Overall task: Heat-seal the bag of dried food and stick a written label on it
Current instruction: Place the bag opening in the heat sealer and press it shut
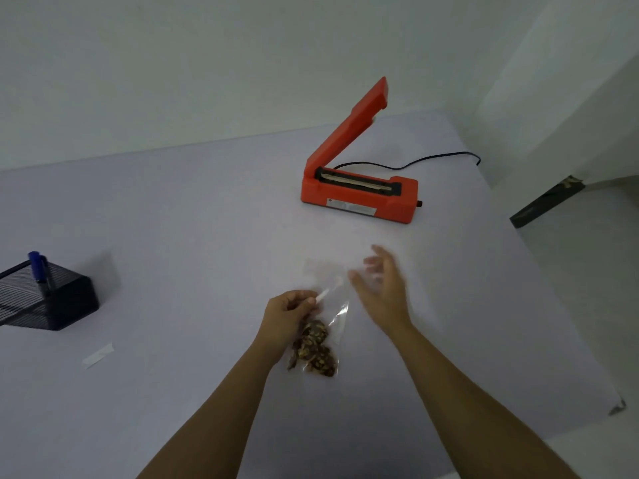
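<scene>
The bag [316,344] lies on the table [207,219], nearest of all, with the dried food gathered in its near end. It is pinched at one edge, about midway along, by the closed fingers of the left hand [288,311]. The right hand [378,288] is held open just right of the bag's empty far end, fingers spread and blurred; whether the plastic is touched cannot be told.

The step in hand is judged to be readying the mouth for sealing. It would be done well if the empty end were smoothed flat, the air pressed out, and the food kept back at the near end.

The bag's long axis runs near to far, tilted slightly right, the open end pointing toward the sealer [359,191].

The sealer stands beyond the bag, well apart, its lid raised. The label [98,355] lies well left of the bag. The pen [38,271] stands upright in a mesh holder [52,299], farther left.
</scene>
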